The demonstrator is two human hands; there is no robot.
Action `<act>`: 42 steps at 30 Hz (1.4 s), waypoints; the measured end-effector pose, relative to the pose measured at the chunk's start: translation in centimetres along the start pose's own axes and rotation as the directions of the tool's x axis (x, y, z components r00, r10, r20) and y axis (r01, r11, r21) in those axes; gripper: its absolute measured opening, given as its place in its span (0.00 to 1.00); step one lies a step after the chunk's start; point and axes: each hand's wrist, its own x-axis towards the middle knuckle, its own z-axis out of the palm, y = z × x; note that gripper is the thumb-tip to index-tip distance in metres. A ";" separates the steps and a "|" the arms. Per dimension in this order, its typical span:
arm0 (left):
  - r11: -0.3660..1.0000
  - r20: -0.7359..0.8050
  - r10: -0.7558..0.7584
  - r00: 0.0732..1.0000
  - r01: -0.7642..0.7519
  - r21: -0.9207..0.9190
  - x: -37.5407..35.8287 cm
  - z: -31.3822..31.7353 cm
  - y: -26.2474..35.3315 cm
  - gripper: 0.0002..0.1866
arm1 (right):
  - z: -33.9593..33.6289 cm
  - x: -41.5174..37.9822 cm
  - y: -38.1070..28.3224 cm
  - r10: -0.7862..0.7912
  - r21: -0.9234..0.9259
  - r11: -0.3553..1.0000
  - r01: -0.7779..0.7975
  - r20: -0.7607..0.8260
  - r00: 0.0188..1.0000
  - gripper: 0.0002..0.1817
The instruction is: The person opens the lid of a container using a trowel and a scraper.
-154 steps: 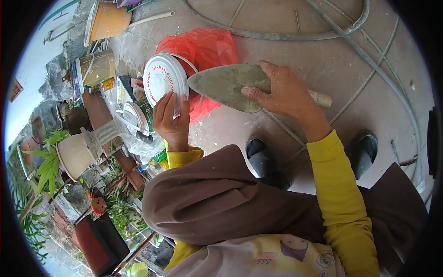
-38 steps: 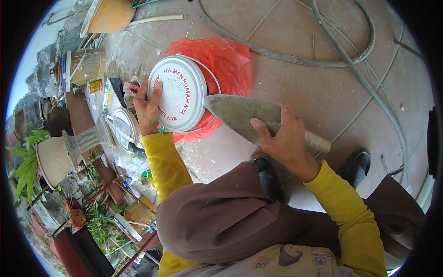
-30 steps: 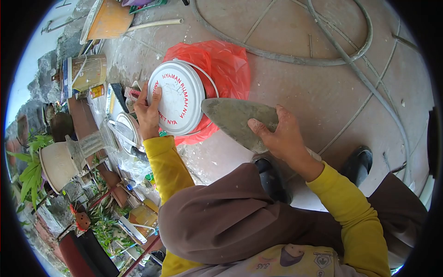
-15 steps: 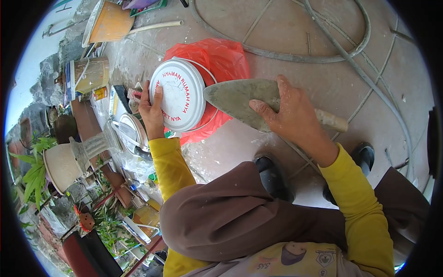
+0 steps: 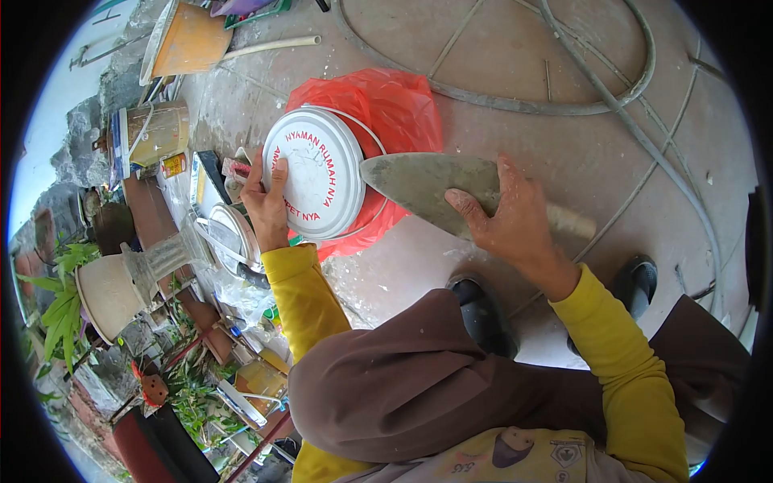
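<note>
A white bucket with a round white lid [image 5: 316, 173] printed in red letters stands on a red plastic bag [image 5: 407, 101]. My left hand [image 5: 266, 201] grips the lid's near-left edge, thumb on top and fingers down the side. In my right hand [image 5: 515, 217] is a pointed trowel [image 5: 431, 185] with a grey, mortar-stained blade; my thumb presses along the blade and the pale handle sticks out behind. The trowel's tip meets the lid's right rim. Part of the bucket's wire handle [image 5: 378, 145] shows behind the tip.
A grey hose [image 5: 555, 105] loops over the tiled floor. An orange tub [image 5: 189, 40] and a stained bucket [image 5: 161, 133] stand at the left. Below them are a second white lidded pail [image 5: 229, 233], a concrete pedestal [image 5: 165, 258] and plants [image 5: 60, 302]. My shoes [image 5: 483, 314] rest on the tiles.
The bucket and left hand appear slightly further right and lower in view. My right hand sits slightly lower, with the trowel's tip still at the lid's rim.
</note>
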 end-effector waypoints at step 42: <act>1.000 0.053 -0.001 0.999 0.000 0.017 0.0 0.0 -0.2 0.24 | -3.0 1.9 -0.1 -0.303 -0.064 0.950 0.305 0.026 0.952 0.22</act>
